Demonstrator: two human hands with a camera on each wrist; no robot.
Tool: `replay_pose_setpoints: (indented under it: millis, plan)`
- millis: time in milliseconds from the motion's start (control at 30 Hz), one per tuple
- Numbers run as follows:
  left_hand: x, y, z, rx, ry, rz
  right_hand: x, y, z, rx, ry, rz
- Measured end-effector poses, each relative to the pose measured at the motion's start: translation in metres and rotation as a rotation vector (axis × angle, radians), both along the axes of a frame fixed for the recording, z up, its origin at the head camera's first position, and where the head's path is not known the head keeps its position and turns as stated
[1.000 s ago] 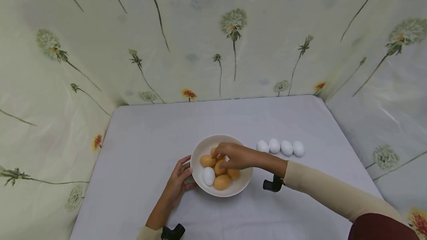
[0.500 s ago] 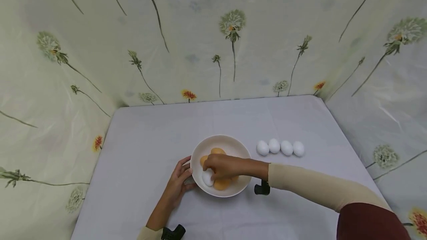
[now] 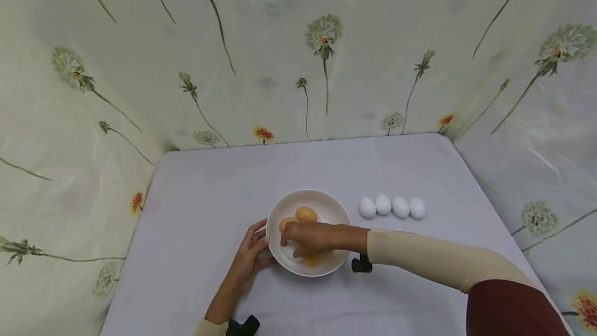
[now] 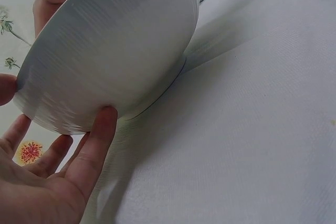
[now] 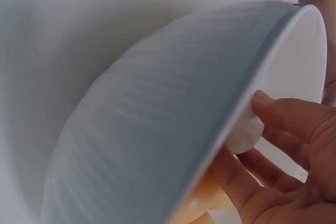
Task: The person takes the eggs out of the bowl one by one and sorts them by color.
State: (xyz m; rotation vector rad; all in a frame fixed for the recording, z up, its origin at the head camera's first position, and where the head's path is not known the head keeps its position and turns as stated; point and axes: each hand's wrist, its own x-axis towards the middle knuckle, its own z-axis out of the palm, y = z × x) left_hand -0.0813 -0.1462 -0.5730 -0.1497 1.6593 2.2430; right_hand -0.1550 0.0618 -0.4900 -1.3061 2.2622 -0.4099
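A white bowl (image 3: 328,205) holds several orange-brown eggs (image 3: 306,214) and one white egg (image 5: 244,136). My left hand (image 3: 249,255) grips the bowl's left side, thumb by the rim and fingertips (image 4: 107,116) against the outer wall. Inside the bowl, my right hand (image 3: 310,237) has its thumb and fingers around the white egg, which shows beneath the thumb in the right wrist view. From the head camera the hand covers most of this egg and some of the brown ones.
To the right of the bowl, several white eggs (image 3: 400,207) lie in a row on the white tablecloth (image 3: 224,185). A floral-printed sheet (image 3: 270,66) rises behind the table and along both sides.
My right hand has moved from the brown eggs at the back of the bowl leftward and nearer, onto the white egg. The left hand has stayed at the bowl's side.
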Motion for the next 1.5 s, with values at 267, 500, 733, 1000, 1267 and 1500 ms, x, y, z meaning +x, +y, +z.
replay_pose_setpoints:
  millis: [267,500,733,1000,1267,1500]
  plan:
    - [0.002,0.000,0.000,-0.007,0.002,-0.003,0.000,-0.001,-0.004,0.007,0.006,0.052]
    - [-0.001,0.001,0.000,-0.007,0.000,-0.001,-0.003,-0.002,-0.002,0.045,0.009,0.075]
    - [-0.008,0.003,0.003,0.007,0.026,-0.001,-0.010,0.001,0.004,0.022,0.007,0.113]
    - [-0.007,0.003,0.003,0.016,0.000,0.002,-0.010,0.008,0.006,-0.006,-0.036,0.102]
    - [-0.003,0.001,0.001,-0.005,-0.001,0.011,-0.012,0.014,0.015,-0.035,-0.074,0.049]
    - [0.000,0.000,0.002,-0.004,-0.001,0.010,-0.016,0.031,0.028,-0.106,-0.116,-0.033]
